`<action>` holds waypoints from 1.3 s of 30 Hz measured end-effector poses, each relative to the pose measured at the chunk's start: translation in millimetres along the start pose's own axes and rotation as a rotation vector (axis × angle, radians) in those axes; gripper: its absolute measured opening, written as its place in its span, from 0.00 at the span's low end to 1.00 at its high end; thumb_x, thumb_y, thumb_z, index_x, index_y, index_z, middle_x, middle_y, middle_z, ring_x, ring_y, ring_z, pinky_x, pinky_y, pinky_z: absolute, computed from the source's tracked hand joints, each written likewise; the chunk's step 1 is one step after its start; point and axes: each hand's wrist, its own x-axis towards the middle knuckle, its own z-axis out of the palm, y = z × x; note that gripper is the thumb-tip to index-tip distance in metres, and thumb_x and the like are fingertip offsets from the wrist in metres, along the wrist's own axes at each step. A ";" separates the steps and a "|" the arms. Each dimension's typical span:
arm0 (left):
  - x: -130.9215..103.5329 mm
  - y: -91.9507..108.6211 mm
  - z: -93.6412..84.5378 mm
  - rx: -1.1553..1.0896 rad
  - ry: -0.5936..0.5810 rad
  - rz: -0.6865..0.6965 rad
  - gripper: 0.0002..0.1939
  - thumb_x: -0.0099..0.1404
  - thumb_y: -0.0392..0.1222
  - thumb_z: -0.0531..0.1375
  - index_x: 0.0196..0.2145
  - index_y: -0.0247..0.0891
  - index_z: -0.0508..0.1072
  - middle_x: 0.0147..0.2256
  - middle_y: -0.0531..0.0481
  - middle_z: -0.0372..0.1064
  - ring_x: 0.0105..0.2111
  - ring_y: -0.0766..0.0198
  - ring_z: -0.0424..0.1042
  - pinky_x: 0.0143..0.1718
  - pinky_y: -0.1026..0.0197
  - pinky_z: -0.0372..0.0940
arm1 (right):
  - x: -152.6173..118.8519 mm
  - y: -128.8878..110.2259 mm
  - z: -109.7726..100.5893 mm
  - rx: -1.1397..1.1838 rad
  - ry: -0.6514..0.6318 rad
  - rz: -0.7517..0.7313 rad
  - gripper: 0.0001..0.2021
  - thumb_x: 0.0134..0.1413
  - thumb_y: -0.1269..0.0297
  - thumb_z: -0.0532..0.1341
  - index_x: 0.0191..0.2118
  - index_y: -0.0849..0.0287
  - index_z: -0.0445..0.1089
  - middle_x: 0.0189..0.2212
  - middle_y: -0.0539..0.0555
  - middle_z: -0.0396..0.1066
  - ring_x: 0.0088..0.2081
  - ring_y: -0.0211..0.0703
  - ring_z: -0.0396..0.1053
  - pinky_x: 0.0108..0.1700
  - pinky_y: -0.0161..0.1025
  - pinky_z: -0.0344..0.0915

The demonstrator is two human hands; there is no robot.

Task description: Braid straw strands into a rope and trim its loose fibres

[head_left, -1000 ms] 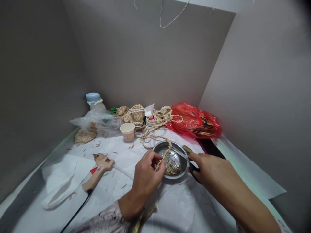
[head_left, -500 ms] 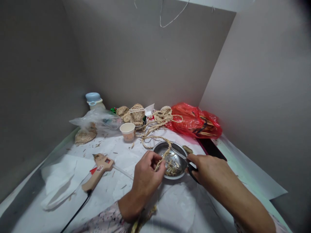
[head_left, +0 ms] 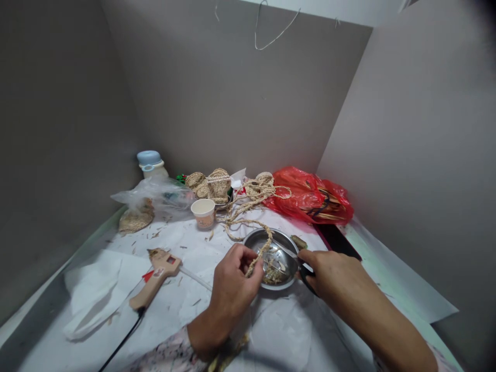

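Between the thumb and fingers of my left hand (head_left: 238,276) is a braided straw cord (head_left: 267,240). The cord runs away over a steel bowl (head_left: 289,281) and back to a loose tangle at the rear of the table. My right hand (head_left: 325,268) is closed on the black handles of a pair of scissors (head_left: 287,250), whose blades point left over the bowl toward the cord. Straw clippings (head_left: 274,275) lie inside the bowl. More straw strands show below my left wrist, partly hidden.
On the left lies a glue gun (head_left: 153,281) with a black cable. Behind are a paper cup (head_left: 203,213), coiled braids (head_left: 219,183), a clear plastic bag (head_left: 155,191) and a blue-lidded bottle (head_left: 150,163). A red bag (head_left: 298,194) and a dark phone-like slab (head_left: 337,242) are at right.
The view has tilted up slightly, so everything sits a little lower. Both hands keep nearly the same pose on the cord and scissors.
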 end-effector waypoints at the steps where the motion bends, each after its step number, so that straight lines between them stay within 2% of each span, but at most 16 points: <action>1: 0.2 0.1 -0.2 0.001 -0.003 -0.006 0.04 0.57 0.39 0.58 0.27 0.38 0.67 0.23 0.54 0.64 0.23 0.67 0.63 0.26 0.64 0.58 | 0.3 -0.2 -0.8 -0.001 -0.015 0.005 0.13 0.48 0.71 0.59 0.40 0.50 0.74 0.32 0.54 0.78 0.35 0.52 0.76 0.28 0.37 0.55; 9: 0.1 -1.8 -0.6 0.018 -0.018 -0.019 0.04 0.57 0.41 0.58 0.27 0.38 0.68 0.24 0.53 0.65 0.23 0.66 0.63 0.27 0.64 0.59 | 1.7 1.5 -2.5 -0.008 -0.062 0.019 0.12 0.50 0.69 0.59 0.40 0.50 0.74 0.34 0.55 0.78 0.36 0.51 0.76 0.27 0.36 0.52; 13: -0.4 -1.1 -0.4 0.013 -0.013 -0.033 0.05 0.56 0.41 0.58 0.26 0.38 0.67 0.23 0.54 0.65 0.23 0.66 0.63 0.27 0.64 0.58 | 1.2 3.3 -1.4 -0.015 -0.046 0.003 0.11 0.50 0.70 0.59 0.39 0.50 0.73 0.32 0.54 0.78 0.35 0.50 0.76 0.26 0.36 0.50; 17: 0.6 -1.9 -0.5 -0.029 -0.018 -0.082 0.05 0.56 0.42 0.59 0.27 0.38 0.67 0.23 0.54 0.65 0.23 0.66 0.63 0.26 0.64 0.58 | -1.8 4.9 -1.9 0.013 0.002 0.013 0.11 0.51 0.66 0.60 0.42 0.49 0.72 0.34 0.53 0.78 0.36 0.51 0.75 0.27 0.37 0.51; 23: 3.4 -5.5 0.2 -0.126 -0.028 -0.152 0.07 0.57 0.44 0.60 0.28 0.38 0.67 0.22 0.55 0.63 0.22 0.66 0.61 0.25 0.65 0.57 | -8.5 9.8 -4.7 0.000 -0.067 0.007 0.13 0.47 0.71 0.60 0.40 0.50 0.72 0.35 0.52 0.77 0.38 0.50 0.75 0.28 0.37 0.53; 27: 4.2 -6.8 0.0 -0.210 -0.026 -0.193 0.08 0.57 0.46 0.60 0.28 0.38 0.67 0.22 0.56 0.62 0.22 0.67 0.60 0.24 0.66 0.56 | -6.7 14.2 -2.0 0.032 0.000 -0.040 0.13 0.48 0.69 0.61 0.40 0.49 0.72 0.35 0.51 0.77 0.37 0.48 0.74 0.29 0.36 0.55; 32: 4.6 -11.7 0.2 -0.331 -0.019 -0.234 0.10 0.61 0.45 0.57 0.38 0.38 0.69 0.25 0.56 0.65 0.24 0.67 0.62 0.26 0.66 0.58 | -1.0 11.7 1.9 0.034 0.085 -0.074 0.12 0.48 0.70 0.61 0.41 0.52 0.71 0.35 0.52 0.75 0.36 0.46 0.74 0.29 0.36 0.56; 39: 6.5 -14.3 1.3 -0.339 -0.044 -0.277 0.10 0.62 0.46 0.56 0.35 0.37 0.71 0.24 0.54 0.66 0.23 0.66 0.63 0.26 0.65 0.58 | 0.7 -2.8 -0.7 -0.020 0.063 -0.095 0.13 0.47 0.72 0.59 0.41 0.54 0.71 0.37 0.55 0.74 0.37 0.48 0.74 0.31 0.37 0.59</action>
